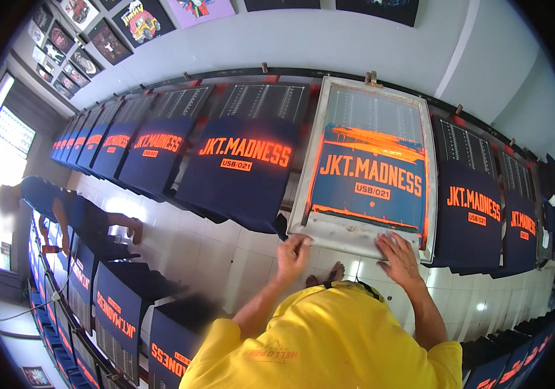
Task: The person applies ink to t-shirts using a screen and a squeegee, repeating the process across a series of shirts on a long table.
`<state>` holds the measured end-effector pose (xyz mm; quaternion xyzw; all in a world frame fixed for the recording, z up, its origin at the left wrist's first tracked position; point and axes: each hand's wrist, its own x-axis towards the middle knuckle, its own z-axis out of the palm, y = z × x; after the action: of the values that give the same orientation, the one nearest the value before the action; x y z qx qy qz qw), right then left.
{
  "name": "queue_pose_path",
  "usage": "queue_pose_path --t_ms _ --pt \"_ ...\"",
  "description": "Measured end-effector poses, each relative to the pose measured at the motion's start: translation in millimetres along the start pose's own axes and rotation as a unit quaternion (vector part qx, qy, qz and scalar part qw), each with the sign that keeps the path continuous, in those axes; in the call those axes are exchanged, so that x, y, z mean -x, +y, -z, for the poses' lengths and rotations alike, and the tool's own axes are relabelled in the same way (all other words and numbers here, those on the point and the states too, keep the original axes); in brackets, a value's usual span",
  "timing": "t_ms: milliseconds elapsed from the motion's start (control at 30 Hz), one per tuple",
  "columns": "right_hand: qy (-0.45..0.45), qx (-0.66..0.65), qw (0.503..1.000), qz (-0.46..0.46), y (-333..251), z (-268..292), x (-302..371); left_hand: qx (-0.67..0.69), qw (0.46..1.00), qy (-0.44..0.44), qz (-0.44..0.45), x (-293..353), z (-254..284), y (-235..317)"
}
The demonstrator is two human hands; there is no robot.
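A screen printing frame [361, 237] with pale metal sides lies over one of the shirt boards in front of me. Its mesh [368, 170] carries an orange lettered stencil, and a band of orange ink [374, 144] is smeared across the far part. At the near left corner, my left hand [292, 257] is closed on the frame with its fingers curled. My right hand [399, 258] holds the near edge further right, fingers over the top and thumb lower down. Whatever lies beneath the frame is mostly hidden.
Dark blue shirts with orange prints lie on boards left [232, 175] and right [472, 207] of the frame. A rail [264, 70] runs behind them. More printed shirts [118, 308] line a row at lower left, where another person [70, 207] bends over, holding an orange-red object.
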<state>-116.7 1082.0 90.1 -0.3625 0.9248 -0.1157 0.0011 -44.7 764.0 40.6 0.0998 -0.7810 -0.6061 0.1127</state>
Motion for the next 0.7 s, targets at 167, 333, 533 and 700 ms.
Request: queue_pose_path --t_ms 167,333,533,700 --pt "-0.035 0.013 0.999 -0.016 2.5 11.1 -21.9 -0.007 0.985 -0.173 -0.004 25.3 -36.1 -9.6" --pt "-0.002 0.026 0.998 -0.063 10.7 9.7 -50.8 0.059 0.936 -0.313 0.148 19.9 -67.2 -21.0" --pt "0.051 0.091 0.993 -0.055 6.8 -12.5 -50.2 0.183 0.865 -0.347 0.314 -0.6 -98.7 -36.2" --pt "0.074 0.063 0.995 -0.038 11.0 -5.0 -52.3 0.244 0.830 -0.325 0.382 -8.9 -104.2 -28.6"
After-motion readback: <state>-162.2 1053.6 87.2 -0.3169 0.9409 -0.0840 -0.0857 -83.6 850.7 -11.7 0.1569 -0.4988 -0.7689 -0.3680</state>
